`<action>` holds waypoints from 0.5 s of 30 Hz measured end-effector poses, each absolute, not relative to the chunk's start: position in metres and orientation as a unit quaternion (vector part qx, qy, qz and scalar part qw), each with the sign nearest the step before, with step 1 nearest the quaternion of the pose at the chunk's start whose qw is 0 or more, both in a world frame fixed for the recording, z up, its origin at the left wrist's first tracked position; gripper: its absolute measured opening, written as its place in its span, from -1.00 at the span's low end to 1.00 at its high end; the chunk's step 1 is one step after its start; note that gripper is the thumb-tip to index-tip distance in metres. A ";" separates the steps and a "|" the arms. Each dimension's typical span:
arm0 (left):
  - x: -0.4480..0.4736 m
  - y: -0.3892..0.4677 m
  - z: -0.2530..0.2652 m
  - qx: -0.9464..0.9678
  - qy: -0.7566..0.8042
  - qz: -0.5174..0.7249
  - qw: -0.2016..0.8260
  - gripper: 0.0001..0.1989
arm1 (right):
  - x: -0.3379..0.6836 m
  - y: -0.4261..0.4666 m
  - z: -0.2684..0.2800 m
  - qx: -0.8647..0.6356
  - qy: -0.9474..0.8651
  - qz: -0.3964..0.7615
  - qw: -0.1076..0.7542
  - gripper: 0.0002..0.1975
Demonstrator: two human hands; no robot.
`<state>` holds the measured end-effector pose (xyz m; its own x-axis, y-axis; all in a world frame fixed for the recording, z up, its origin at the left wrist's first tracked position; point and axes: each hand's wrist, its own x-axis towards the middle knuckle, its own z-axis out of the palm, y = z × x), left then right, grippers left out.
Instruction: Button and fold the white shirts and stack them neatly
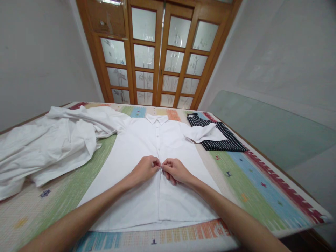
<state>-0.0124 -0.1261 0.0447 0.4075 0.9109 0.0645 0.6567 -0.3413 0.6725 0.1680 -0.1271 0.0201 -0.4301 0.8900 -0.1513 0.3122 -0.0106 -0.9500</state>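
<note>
A white button-up shirt (136,147) lies spread on its back, collar toward the far side, front placket running down the middle. My left hand (149,166) pinches the placket from the left, a little below the shirt's middle. Close against it, my right hand (174,169) pinches the same placket edge from the right, its other fingers curled. The fingertips of both hands nearly meet and hide the button or buttonhole there. Above them, several small buttons (157,136) show along the placket. The right sleeve (207,133) reaches over a folded striped garment.
A crumpled white garment (52,147) covers the table's left side. At the back right lies the folded black-and-white striped garment (223,145). A patterned cloth (244,178) covers the table. A greenish glass panel (262,122) leans on the right wall; wooden doors (159,52) stand behind.
</note>
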 end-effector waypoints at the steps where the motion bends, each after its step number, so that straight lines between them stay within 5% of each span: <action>1: -0.012 -0.127 0.046 0.784 0.500 0.227 0.290 -0.83 | 0.167 -0.128 0.021 -0.462 -0.650 0.540 0.269 -0.80; 15: -0.011 -0.136 0.033 0.635 0.517 0.281 0.501 -0.86 | 0.163 -0.132 0.024 -0.485 -0.578 0.598 0.270 -0.79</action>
<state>-0.0114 -0.1359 0.0326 0.3079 0.9378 -0.1601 0.3738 0.0355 0.9268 0.1626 -0.1317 0.0236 -0.3838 0.8839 -0.2673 0.2376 -0.1851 -0.9536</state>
